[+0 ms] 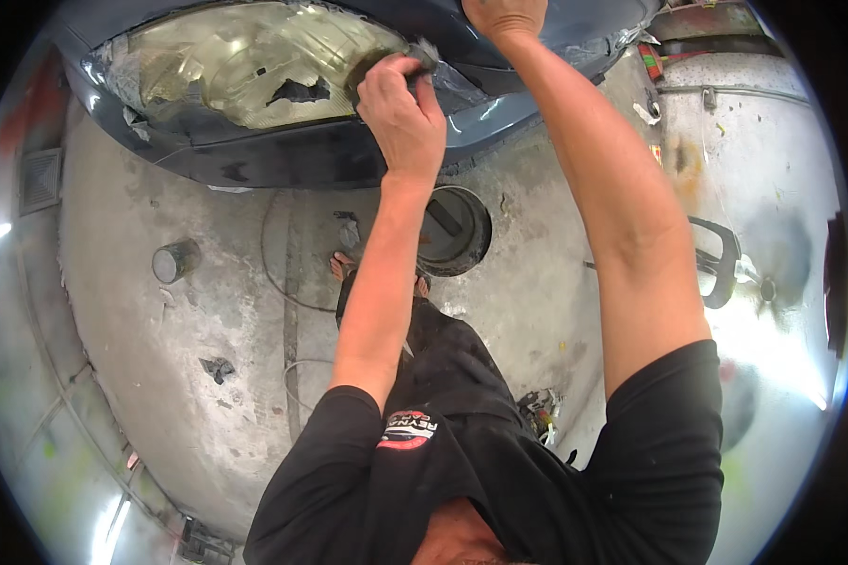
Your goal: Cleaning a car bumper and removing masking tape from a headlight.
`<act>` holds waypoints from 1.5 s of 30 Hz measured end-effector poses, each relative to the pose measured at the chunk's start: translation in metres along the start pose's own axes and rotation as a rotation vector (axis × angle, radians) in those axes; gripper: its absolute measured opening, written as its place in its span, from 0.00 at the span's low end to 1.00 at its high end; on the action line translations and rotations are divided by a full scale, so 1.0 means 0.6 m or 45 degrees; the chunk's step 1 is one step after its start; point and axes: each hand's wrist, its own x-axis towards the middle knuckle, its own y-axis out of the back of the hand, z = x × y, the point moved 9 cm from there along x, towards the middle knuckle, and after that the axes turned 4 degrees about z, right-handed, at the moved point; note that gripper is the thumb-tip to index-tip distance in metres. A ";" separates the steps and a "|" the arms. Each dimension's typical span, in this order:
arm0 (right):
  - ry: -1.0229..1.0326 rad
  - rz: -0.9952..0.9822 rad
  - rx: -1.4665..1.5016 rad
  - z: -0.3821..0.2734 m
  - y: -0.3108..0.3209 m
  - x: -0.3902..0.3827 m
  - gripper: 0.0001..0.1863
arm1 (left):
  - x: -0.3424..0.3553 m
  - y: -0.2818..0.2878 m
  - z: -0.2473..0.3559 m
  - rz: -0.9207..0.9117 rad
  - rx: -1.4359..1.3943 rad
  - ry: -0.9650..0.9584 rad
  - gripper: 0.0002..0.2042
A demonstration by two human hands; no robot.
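Headlight (245,61) of a car lies at 11 o'clock, seen from the middle of the view, its yellowish lens set in dark blue-grey bodywork (320,168). A ragged dark patch (301,91) shows in its lower middle, and a torn pale scrap (137,122) hangs near its left end.

At 12 o'clock, the person's left hand (403,108) is at the right-hand end of the headlight, thumb and fingers clamped on a dark grey pad (426,56), whose exact kind is hard to make out. The right hand (507,13) is between 12 and 1 o'clock, over the bodywork; the upper edge cuts off its fingers, so whether they are apart or together cannot be told.

Below the left wrist, just above centre, a round black tub (487,235) stands on the concrete floor (226,311), close to the person's bare foot (342,266). A can (171,263) stands at 9 o'clock, and a crumpled dark scrap (217,369) lies at 8 o'clock. At 3 o'clock is a black curved object (725,268) beside the pale wall (744,141).
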 end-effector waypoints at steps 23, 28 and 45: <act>-0.028 -0.031 -0.056 0.001 -0.002 0.003 0.30 | -0.034 -0.061 -0.053 -0.147 -0.332 0.587 0.08; -0.053 -0.056 0.032 0.004 -0.004 0.005 0.31 | -0.059 -0.061 -0.057 -0.147 -0.414 0.769 0.08; -0.058 -0.046 0.042 0.004 -0.002 0.002 0.30 | -0.130 -0.085 0.000 -0.321 -0.163 0.197 0.08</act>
